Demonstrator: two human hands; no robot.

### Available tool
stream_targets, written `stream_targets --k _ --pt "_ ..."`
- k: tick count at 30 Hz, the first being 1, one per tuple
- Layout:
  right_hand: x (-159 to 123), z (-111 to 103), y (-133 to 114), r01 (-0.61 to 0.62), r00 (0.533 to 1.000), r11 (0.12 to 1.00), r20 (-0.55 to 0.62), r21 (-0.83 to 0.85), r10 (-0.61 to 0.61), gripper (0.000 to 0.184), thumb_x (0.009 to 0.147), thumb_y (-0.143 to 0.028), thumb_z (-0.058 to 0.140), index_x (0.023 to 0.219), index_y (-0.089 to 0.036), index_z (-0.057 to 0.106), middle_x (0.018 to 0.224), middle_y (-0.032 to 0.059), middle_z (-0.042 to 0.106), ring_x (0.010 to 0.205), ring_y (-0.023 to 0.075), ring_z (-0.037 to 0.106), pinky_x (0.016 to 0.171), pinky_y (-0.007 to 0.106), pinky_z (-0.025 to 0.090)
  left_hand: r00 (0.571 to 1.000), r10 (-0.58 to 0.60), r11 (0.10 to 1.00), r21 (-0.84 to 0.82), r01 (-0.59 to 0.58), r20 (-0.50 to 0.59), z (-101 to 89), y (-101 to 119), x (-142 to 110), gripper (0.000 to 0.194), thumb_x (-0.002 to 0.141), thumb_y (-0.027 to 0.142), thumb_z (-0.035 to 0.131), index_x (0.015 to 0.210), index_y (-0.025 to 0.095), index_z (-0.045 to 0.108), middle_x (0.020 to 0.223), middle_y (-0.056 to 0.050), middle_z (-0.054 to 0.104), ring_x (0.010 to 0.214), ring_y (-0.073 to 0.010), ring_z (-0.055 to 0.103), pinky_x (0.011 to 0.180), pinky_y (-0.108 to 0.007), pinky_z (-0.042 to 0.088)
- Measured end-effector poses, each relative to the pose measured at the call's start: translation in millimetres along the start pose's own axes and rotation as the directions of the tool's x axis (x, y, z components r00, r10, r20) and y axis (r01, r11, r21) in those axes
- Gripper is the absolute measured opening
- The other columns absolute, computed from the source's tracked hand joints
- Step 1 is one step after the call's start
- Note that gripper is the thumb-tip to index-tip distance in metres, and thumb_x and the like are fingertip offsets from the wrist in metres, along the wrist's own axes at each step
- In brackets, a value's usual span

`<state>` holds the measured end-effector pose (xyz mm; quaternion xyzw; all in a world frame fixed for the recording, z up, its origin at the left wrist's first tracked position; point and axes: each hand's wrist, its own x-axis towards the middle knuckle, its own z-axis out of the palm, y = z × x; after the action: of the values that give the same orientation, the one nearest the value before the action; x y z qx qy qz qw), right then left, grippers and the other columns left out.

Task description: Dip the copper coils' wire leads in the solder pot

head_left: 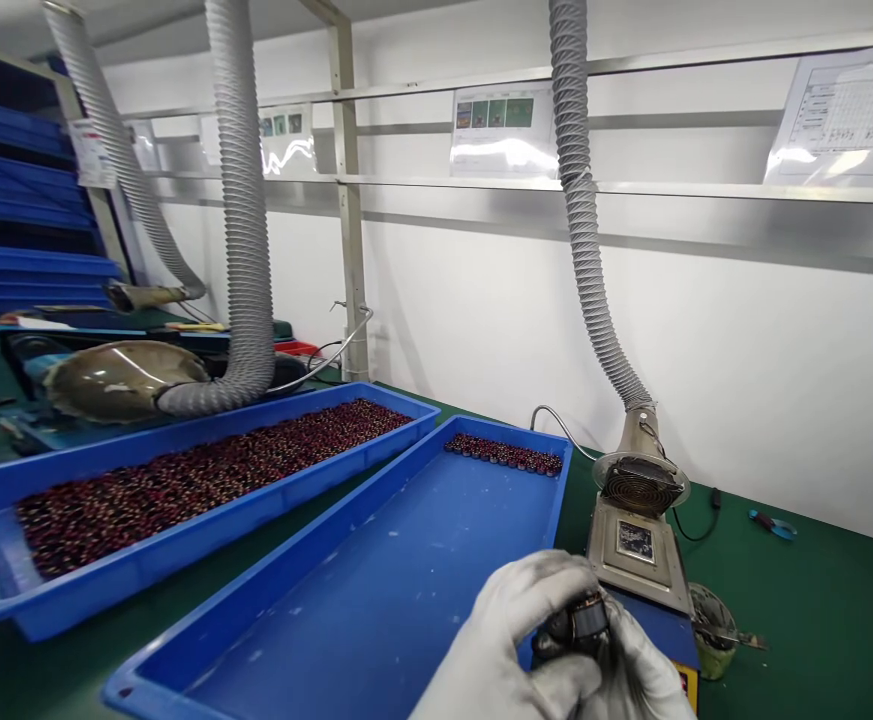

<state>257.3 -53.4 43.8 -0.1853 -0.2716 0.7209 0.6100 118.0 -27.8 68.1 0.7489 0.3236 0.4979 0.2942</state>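
My left hand (507, 620), in a white glove, curls around small black cylindrical parts (587, 618) with a thin metallic ring showing. My right hand (642, 660), gloved too, meets it from the right with fingers bent against the same parts; its fingertips are partly hidden. Both hands are over the near right edge of a long blue tray (376, 570). At this tray's far end stand rows of small dark-red and black round parts (503, 452). Right beside my hands is a metal device (635, 545) with a square opening holding a shiny surface.
Another blue tray (181, 560), filled with similar small parts, lies left. A grey duct hose (586, 230) ends in a hood above the metal device. A cup (713, 630) with a tool across it and blue-handled pliers (773, 525) are at right. Stacked blue trays (23, 200) stand far left.
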Motion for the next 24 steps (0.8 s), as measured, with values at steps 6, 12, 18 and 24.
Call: stream_targets --k 6,12,18,24 --pt "2 5 1 -0.110 0.992 0.993 0.054 -0.033 0.112 0.028 0.060 -0.028 0.075 0.085 -0.021 0.066 0.074 0.0021 0.068 0.066 0.0152 0.064 0.061 0.028 0.050 0.999 -0.018 0.939 -0.344 0.001 -0.047 12.7 -3 8 0.012 0.059 0.015 0.066 0.068 0.021 0.071 0.087 -0.006 0.072 0.077 -0.0213 0.067 0.067 -0.026 0.056" --pt "3 2 -3 -0.143 0.986 0.990 0.086 0.000 0.142 0.021 0.059 -0.025 0.077 0.077 -0.022 0.066 0.073 0.0017 0.070 0.065 0.0132 0.066 0.060 0.025 0.050 0.956 -0.109 0.878 -0.477 -0.036 -0.273 -0.5 -15 10 0.014 0.065 0.032 0.063 0.063 0.020 0.070 0.071 -0.005 0.073 0.073 -0.0219 0.067 0.067 -0.031 0.056" --pt "-2 1 -5 -0.085 0.996 0.995 -0.037 0.050 0.087 0.031 0.055 -0.019 0.079 0.083 -0.023 0.067 0.085 -0.0010 0.071 0.071 0.0110 0.066 0.064 0.021 0.051 0.975 -0.206 0.899 -0.378 0.221 0.081 -0.7 9 8 0.022 0.056 0.006 0.058 0.066 0.021 0.071 0.084 -0.003 0.071 0.078 -0.0192 0.065 0.068 -0.025 0.053" --pt "-1 4 -1 -0.092 0.996 0.995 0.010 -0.024 0.093 0.027 0.057 -0.022 0.078 0.080 -0.023 0.065 0.075 0.0014 0.070 0.067 0.0166 0.066 0.065 0.033 0.052 0.987 -0.154 0.862 -0.496 0.108 -0.053 3.2 0 7 0.014 0.058 0.012 0.058 0.056 0.021 0.068 0.072 -0.003 0.070 0.069 -0.0168 0.064 0.061 -0.023 0.052"
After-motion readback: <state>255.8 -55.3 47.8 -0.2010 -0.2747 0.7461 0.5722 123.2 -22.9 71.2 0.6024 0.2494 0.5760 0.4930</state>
